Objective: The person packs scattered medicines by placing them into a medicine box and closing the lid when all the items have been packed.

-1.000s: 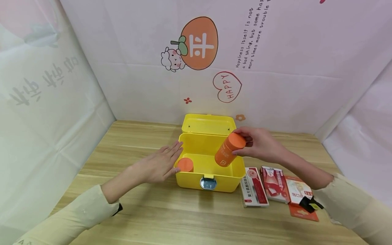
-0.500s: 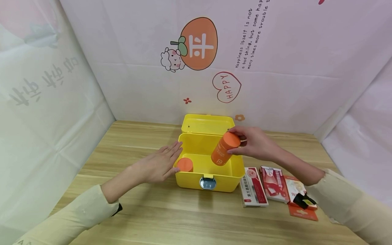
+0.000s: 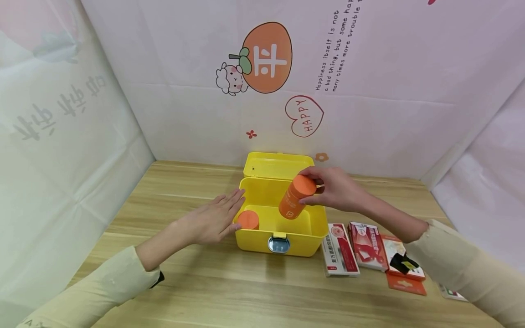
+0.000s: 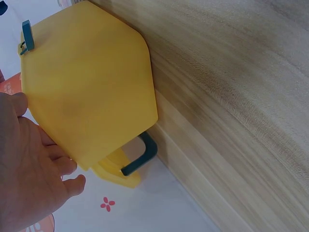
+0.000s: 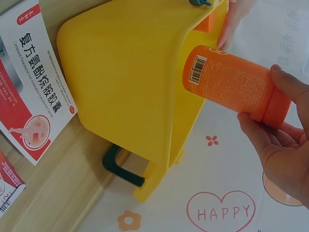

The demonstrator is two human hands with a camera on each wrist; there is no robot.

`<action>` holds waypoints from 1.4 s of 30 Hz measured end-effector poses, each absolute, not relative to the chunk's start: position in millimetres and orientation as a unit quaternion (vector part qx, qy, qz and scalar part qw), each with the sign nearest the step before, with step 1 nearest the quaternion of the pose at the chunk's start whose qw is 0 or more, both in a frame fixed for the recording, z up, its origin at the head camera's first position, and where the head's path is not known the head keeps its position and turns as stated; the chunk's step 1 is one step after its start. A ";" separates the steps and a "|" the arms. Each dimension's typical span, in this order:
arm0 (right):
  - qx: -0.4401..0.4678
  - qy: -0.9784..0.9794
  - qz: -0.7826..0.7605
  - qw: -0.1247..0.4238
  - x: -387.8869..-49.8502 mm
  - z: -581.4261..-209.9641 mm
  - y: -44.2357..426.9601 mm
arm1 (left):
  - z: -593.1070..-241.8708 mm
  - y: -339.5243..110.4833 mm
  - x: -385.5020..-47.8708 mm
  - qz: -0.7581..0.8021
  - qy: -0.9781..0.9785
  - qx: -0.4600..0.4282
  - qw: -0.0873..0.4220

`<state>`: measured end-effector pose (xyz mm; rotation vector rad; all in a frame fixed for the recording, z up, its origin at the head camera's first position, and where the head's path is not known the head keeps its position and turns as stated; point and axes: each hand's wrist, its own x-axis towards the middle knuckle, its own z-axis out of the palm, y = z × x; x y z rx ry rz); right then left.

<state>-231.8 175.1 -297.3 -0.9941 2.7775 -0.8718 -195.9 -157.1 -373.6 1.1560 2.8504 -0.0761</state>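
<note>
The right hand (image 3: 338, 189) gripped an orange bottle (image 3: 291, 202) over a yellow box (image 3: 305, 244); the left hand (image 3: 211, 223), fingers straight, lay at its nine o'clock.

The person's bare left hand (image 3: 215, 222) points far right, fingers straight; the bare right hand (image 3: 338, 189) grips, fingers bent

A wood-grained table (image 3: 229, 291) carries a yellow box (image 3: 252, 241) with several cartons (image 3: 368, 245) beside it.
</note>
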 end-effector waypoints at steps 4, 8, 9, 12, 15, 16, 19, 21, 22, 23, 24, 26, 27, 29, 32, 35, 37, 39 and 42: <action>-0.337 0.899 -0.278 0.032 -233.6 -298.3 171.3 | -374.3 -157.6 -196.7 -0.022 0.926 0.376 0.032; -0.344 0.897 -0.277 0.036 -235.1 -300.7 168.3 | -375.1 -157.6 -197.1 -0.025 0.925 0.378 0.028; -0.347 0.895 -0.277 0.037 -235.4 -301.2 167.7 | -375.3 -157.4 -197.2 -0.025 0.925 0.378 0.027; -0.348 0.895 -0.276 0.041 -235.8 -302.7 166.1 | -376.1 -157.5 -197.5 -0.025 0.925 0.379 0.026; -0.348 0.894 -0.279 0.046 -236.2 -304.0 164.8 | -376.3 -157.4 -197.9 -0.026 0.926 0.375 0.032; -0.345 0.895 -0.279 0.048 -236.3 -304.3 164.3 | -376.2 -157.5 -197.9 -0.026 0.927 0.374 0.033; -0.344 0.896 -0.278 0.048 -236.9 -304.9 162.1 | -375.5 -157.5 -197.6 -0.027 0.927 0.371 0.037; -0.346 0.896 -0.273 0.047 -237.2 -304.9 160.2 | -375.2 -157.5 -197.2 -0.026 0.927 0.372 0.037; -0.347 0.897 -0.271 0.047 -237.3 -304.9 159.0 | -375.1 -157.5 -197.1 -0.026 0.927 0.372 0.037; -0.349 0.896 -0.270 0.048 -237.3 -304.9 157.7 | -375.2 -157.5 -197.2 -0.027 0.927 0.372 0.037; -0.350 0.896 -0.269 0.050 -237.3 -304.9 156.5 | -375.3 -157.4 -197.2 -0.027 0.927 0.372 0.038; -0.353 0.896 -0.266 0.051 -237.0 -304.8 154.1 | -375.4 -157.3 -197.3 -0.028 0.927 0.372 0.037; -0.355 0.896 -0.264 0.051 -236.9 -305.0 153.0 | -375.4 -157.3 -197.3 -0.027 0.927 0.372 0.037; -0.357 0.897 -0.256 0.050 -236.8 -305.6 151.0 | -375.1 -157.3 -197.1 -0.028 0.927 0.371 0.036; -0.364 0.897 -0.246 0.045 -237.1 -307.0 148.1 | -374.6 -157.4 -196.8 -0.027 0.928 0.371 0.035; -0.370 0.895 -0.247 0.048 -238.1 -308.7 145.4 | -374.9 -157.3 -196.9 -0.027 0.928 0.371 0.034; -0.371 0.892 -0.252 0.054 -238.7 -309.5 143.4 | -375.5 -157.4 -197.1 -0.028 0.928 0.370 0.035; -0.370 0.890 -0.258 0.062 -239.2 -309.9 141.5 | -376.0 -157.3 -197.3 -0.028 0.928 0.370 0.035; -0.370 0.889 -0.261 0.070 -239.3 -309.4 138.5 | -376.2 -157.4 -197.2 -0.028 0.929 0.368 0.036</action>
